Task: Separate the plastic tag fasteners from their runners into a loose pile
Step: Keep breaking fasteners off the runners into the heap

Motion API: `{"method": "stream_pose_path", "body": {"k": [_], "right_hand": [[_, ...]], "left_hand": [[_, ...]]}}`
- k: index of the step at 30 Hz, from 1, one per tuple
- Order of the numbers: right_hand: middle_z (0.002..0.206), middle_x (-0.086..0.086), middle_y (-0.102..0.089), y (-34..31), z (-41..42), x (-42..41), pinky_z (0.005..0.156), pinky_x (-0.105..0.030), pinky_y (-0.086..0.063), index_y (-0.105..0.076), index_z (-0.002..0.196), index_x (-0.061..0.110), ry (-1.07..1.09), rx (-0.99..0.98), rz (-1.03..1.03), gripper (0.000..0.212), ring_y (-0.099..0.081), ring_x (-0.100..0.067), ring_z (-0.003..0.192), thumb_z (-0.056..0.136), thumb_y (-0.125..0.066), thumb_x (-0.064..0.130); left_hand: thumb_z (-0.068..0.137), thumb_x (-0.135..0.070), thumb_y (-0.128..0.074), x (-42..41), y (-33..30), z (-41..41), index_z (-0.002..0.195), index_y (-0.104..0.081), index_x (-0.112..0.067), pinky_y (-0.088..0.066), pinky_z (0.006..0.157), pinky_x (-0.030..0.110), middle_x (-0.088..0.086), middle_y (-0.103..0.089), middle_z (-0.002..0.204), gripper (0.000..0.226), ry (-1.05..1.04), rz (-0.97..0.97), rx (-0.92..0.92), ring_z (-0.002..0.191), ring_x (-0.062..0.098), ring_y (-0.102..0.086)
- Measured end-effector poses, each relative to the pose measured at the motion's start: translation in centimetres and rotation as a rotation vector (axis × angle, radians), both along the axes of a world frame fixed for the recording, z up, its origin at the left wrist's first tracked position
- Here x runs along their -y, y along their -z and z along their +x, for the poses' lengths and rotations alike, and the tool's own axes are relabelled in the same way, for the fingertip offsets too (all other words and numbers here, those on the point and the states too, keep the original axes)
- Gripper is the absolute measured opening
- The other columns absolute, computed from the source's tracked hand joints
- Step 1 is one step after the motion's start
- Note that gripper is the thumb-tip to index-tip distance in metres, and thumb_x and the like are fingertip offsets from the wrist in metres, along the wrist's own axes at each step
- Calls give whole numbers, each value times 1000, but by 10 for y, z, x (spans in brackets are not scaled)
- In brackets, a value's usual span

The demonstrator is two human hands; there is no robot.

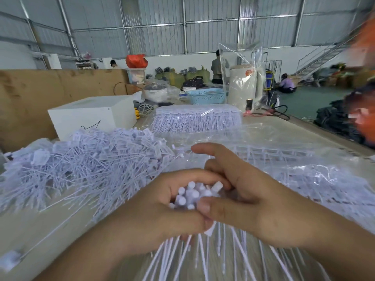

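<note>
At lower centre the left hand point(162, 205) and right hand point(239, 195) meet, both curled round a bunch of fasteners point(194, 195) whose white heads show between the fingers and whose stems fan toward the bottom edge. A loose pile point(81, 163) fills the left middle of the bench point(40, 226). A stack of unseparated runners point(196, 118) lies at upper centre, a white box point(91, 116) to its left.
</note>
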State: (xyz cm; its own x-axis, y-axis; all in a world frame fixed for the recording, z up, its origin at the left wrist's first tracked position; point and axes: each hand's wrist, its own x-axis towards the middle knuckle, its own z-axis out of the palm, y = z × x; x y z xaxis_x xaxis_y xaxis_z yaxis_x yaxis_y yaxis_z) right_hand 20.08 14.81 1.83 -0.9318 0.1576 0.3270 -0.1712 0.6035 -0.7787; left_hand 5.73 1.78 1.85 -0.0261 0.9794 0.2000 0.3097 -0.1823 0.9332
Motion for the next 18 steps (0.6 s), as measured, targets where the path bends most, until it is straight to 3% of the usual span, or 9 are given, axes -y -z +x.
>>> {"method": "stream_pose_path", "body": {"k": [3, 5, 8, 10, 12, 14, 18], "right_hand": [[90, 8, -54, -1, 0, 0, 71, -38, -48, -25, 138, 46, 31, 37, 98, 72, -57, -9, 75, 80, -67, 44], [89, 8, -56, -4, 1, -1, 73, -41, -50, -39, 135, 36, 34, 54, 116, 63, -59, -14, 78, 80, -68, 45], [84, -15, -60, -11, 3, -8, 77, -55, -45, -65, 98, 10, 0, 84, 70, 35, -60, -29, 78, 84, -66, 43], [81, -26, -53, -14, 4, -13, 71, -55, -42, -65, 86, 4, -15, 149, 51, 42, -54, -31, 71, 85, -63, 46], [68, -19, -44, -14, 4, -17, 60, -44, -33, -61, 81, 0, -5, 185, 60, 45, -43, -29, 61, 85, -64, 45], [60, -2, -36, -12, 3, -20, 56, -32, -27, -55, 74, 2, 41, 174, 53, 42, -34, -19, 56, 82, -65, 42], [60, 1, -38, -7, 0, -20, 57, -30, -29, -54, 73, 4, 133, 121, 33, 39, -37, -15, 56, 86, -71, 37]], "left_hand": [[71, -14, -67, 0, 0, -1, 109, -70, -25, -44, 72, 39, 24, -62, 105, 40, 79, -37, -59, 89, 23, -58], [71, -15, -68, 0, 0, -2, 103, -71, -25, -46, 67, 29, 15, -63, 91, 34, 91, -44, -51, 80, 15, -57], [67, -19, -71, 0, -1, -7, 94, -71, -26, -45, 64, 25, 6, -63, 83, 27, 85, -52, 21, 76, 13, -56], [64, -21, -72, 2, -1, -13, 88, -71, -30, -46, 61, 23, -3, -64, 77, 25, 64, -43, 44, 70, 10, -56], [62, -24, -73, 2, -1, -16, 86, -72, -31, -47, 56, 19, -9, -64, 73, 25, 34, -40, 71, 64, 6, -57], [62, -25, -74, 1, -1, -16, 85, -73, -30, -49, 51, 20, -9, -64, 72, 24, 14, -41, 99, 60, 8, -59], [63, -26, -74, -3, 2, -13, 84, -72, -26, -51, 50, 27, -6, -63, 70, 21, -68, 13, 94, 57, 10, -57]]}}
